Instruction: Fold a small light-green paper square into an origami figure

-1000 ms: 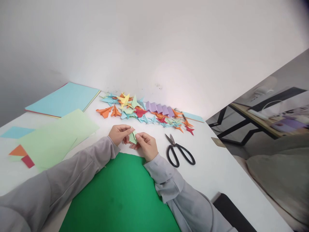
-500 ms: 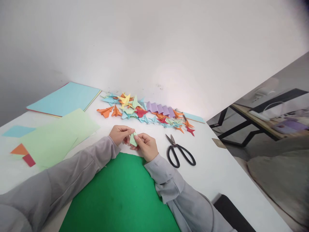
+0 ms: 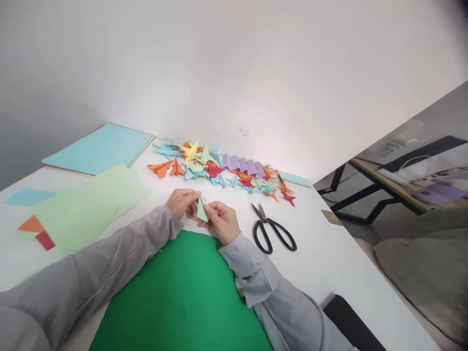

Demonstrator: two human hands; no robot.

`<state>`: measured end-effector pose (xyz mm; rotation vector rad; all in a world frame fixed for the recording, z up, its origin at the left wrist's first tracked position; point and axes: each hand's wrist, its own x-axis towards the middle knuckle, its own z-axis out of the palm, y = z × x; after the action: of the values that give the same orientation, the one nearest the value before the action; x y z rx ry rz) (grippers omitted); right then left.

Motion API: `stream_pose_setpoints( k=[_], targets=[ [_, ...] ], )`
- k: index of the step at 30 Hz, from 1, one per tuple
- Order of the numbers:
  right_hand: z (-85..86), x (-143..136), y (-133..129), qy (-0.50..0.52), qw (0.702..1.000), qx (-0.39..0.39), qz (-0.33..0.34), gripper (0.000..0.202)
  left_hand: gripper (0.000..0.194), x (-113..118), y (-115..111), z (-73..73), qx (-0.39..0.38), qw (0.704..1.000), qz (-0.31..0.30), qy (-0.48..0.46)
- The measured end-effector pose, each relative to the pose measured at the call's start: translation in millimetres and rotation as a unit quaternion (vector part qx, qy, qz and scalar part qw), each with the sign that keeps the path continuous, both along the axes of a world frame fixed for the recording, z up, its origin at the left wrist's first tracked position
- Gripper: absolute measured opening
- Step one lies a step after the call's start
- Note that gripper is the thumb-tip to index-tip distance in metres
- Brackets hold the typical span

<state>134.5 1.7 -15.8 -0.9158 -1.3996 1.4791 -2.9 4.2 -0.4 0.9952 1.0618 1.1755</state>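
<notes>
A small folded piece of light green paper [image 3: 202,210] is held up between my two hands, just beyond the far edge of a green sheet [image 3: 186,292]. My left hand [image 3: 182,203] pinches its upper left edge between thumb and forefinger. On the other side, my right hand [image 3: 224,220] grips it with the thumb laid across its face. Some fingers behind the paper are hidden. Black-handled scissors [image 3: 270,226] lie to the right of my right hand, blades partly apart and pointing away.
Behind my hands lies a row of small folded paper shapes [image 3: 190,152] and a pleated purple paper strip [image 3: 244,165]. Light green sheets [image 3: 87,207] and a stack of blue paper [image 3: 100,148] are on the left. A black object [image 3: 351,324] sits at the front right.
The green paper's top now shows more, narrowing to a point by the left fingertips, with a fold line visible. Both hands keep nearly the same place and grip.
</notes>
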Motion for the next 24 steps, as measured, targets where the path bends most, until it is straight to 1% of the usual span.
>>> stream_pose_setpoints(
  k=[2,4,7,9,11,15,18,24],
  targets=[
    [0.3,-0.1,-0.2,-0.006,1.000,-0.001,-0.003,0.031,0.041,0.5,0.4,-0.8,-0.005,1.000,0.006,0.000],
    [0.5,-0.2,-0.3,-0.011,1.000,-0.003,-0.005,0.032,0.043,0.8,0.0,-1.1,0.007,1.000,0.008,0.027],
    [0.5,0.0,-0.1,-0.013,1.000,-0.003,-0.003,0.032,0.037,1.1,-2.1,0.5,0.042,0.995,0.003,0.092],
    [-0.1,0.6,0.6,-0.010,1.000,-0.003,0.004,0.033,0.034,1.1,-3.2,1.7,0.052,0.992,0.007,0.113],
    [-1.1,1.5,1.8,0.004,1.000,-0.005,0.008,0.034,0.035,1.0,-3.1,2.1,0.051,0.992,0.019,0.111],
    [-3.3,3.4,4.1,0.039,0.999,-0.028,-0.014,0.038,0.037,0.8,-1.6,0.6,0.051,0.993,0.040,0.099],
    [-3.5,4.1,4.4,0.037,0.999,-0.031,-0.005,0.038,0.037,1.0,-1.6,0.5,0.057,0.992,0.044,0.107],
    [-2.7,3.2,3.9,0.024,1.000,-0.009,0.005,0.030,0.037,1.2,-3.2,2.8,0.072,0.989,0.040,0.123]
  ],
)
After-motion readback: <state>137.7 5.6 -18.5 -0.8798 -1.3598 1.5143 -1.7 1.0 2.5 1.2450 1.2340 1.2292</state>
